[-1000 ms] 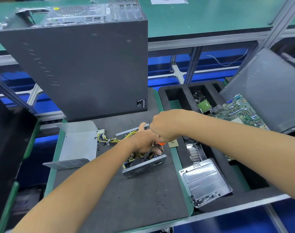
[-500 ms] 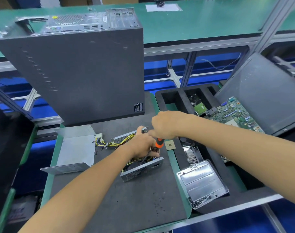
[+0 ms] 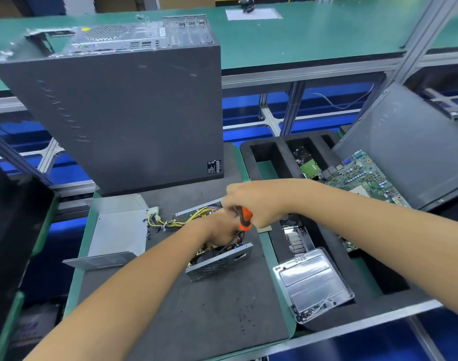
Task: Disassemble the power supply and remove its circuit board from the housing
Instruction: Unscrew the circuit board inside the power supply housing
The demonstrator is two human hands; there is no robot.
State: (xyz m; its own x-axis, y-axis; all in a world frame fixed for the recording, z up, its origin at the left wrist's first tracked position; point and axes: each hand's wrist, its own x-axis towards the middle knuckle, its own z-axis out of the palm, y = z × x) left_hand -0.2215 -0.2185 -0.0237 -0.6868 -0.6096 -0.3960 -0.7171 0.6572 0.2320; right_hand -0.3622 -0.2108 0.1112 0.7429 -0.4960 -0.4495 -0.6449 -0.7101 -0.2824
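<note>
Now showing more of its orange handle than half a second ago: screwdriver point(image 3: 245, 217), clenched in right hand point(image 3: 251, 201) and pointing down into open power supply point(image 3: 217, 256). Lying on dark mat point(image 3: 196, 321) on table, power supply housing, with circuit board point(image 3: 204, 250) sitting inside. Reaching into housing, left hand point(image 3: 220, 230), grip hidden, cannot tell. Trailing leftward, yellow wires point(image 3: 168, 222) toward removed metal cover point(image 3: 116, 235). Standing behind, computer case point(image 3: 123, 121).
</note>
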